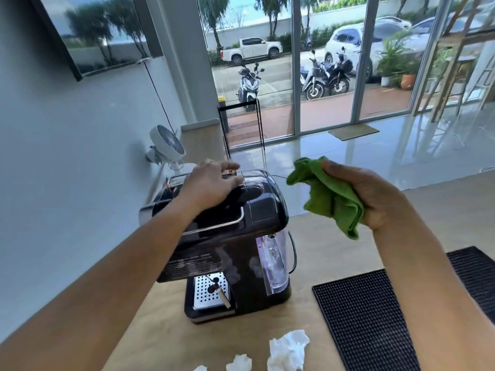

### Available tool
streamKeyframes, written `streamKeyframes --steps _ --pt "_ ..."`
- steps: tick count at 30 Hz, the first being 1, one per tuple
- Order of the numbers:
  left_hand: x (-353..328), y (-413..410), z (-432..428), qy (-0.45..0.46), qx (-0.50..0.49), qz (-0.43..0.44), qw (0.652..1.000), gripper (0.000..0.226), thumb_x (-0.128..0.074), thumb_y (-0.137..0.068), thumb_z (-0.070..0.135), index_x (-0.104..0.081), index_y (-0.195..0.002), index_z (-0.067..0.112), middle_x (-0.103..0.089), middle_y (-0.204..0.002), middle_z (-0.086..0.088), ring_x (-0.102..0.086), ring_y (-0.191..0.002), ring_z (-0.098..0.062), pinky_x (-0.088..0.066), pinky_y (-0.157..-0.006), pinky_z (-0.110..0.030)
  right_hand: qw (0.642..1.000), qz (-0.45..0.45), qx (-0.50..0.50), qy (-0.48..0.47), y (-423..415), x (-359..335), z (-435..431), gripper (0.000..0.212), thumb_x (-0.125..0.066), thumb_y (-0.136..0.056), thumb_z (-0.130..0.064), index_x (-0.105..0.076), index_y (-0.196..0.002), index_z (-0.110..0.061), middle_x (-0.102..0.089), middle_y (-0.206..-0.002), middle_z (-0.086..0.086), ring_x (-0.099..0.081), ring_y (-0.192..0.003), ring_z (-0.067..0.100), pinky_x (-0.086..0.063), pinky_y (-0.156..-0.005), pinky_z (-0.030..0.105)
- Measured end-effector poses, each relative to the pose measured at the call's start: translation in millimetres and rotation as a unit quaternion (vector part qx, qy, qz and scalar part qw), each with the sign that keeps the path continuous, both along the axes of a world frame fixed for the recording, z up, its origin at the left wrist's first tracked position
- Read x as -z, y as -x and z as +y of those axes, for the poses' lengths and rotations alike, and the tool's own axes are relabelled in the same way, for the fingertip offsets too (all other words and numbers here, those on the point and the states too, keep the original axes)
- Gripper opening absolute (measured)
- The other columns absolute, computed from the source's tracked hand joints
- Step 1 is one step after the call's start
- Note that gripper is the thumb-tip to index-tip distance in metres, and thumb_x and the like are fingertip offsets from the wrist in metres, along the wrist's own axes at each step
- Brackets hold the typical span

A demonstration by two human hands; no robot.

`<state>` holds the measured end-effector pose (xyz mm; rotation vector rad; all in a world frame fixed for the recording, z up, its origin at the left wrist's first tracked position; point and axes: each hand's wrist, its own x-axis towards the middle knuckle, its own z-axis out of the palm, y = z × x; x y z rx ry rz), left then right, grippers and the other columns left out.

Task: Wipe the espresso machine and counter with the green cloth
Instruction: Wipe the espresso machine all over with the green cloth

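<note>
wooden counter (334,231), espresso machine (241,253), mats (369,322), tissues (288,349)

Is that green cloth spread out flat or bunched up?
Bunched up. The green cloth hangs crumpled in folds from the right hand, held in the air beside the espresso machine, not touching it.

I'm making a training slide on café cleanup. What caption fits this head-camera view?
Left hand rests on the espresso machine while the right hand holds the green cloth beside it.
</note>
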<state>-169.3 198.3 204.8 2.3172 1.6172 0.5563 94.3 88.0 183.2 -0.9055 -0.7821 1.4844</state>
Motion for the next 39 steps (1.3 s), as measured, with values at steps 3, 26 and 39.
streamKeyframes --steps 3,26,39 --pt "10.2 -23.9 -32.2 0.015 0.022 0.073 0.997 0.055 -0.052 -0.086 0.062 -0.048 -0.137 0.039 -0.049 -0.142 -0.001 -0.045 -0.13 -0.024 -0.035 -0.109 -0.047 0.986 0.078 0.14 0.05 0.7 23.1 34.2 0.036 -0.066 -0.087 -0.019 -0.066 -0.117 0.0 -0.07 -0.109 0.019 -0.071 -0.087 0.031 -0.06 -0.066 0.044" --pt "17.3 -54.5 -45.8 0.011 -0.018 0.238 0.971 0.056 -0.016 -0.089 0.068 -0.014 -0.144 0.055 -0.021 -0.152 0.007 -0.014 -0.142 -0.019 -0.008 -0.115 -0.049 0.994 -0.069 0.005 0.085 71.5 153.6 117.9 0.038 -0.036 -0.095 -0.041 -0.06 -0.084 -0.013 -0.057 -0.075 0.014 -0.049 -0.073 0.029 -0.041 -0.071 0.043" --pt "23.2 -54.8 -38.7 0.031 -0.023 0.215 0.976 0.066 -0.013 -0.076 0.079 -0.009 -0.14 0.063 -0.011 -0.155 0.017 -0.004 -0.145 -0.009 0.002 -0.116 -0.047 0.991 -0.072 -0.045 0.104 71.7 202.4 164.1 0.058 -0.045 -0.088 -0.057 -0.068 -0.1 -0.005 -0.064 -0.097 0.021 -0.061 -0.089 0.032 -0.047 -0.083 0.045"
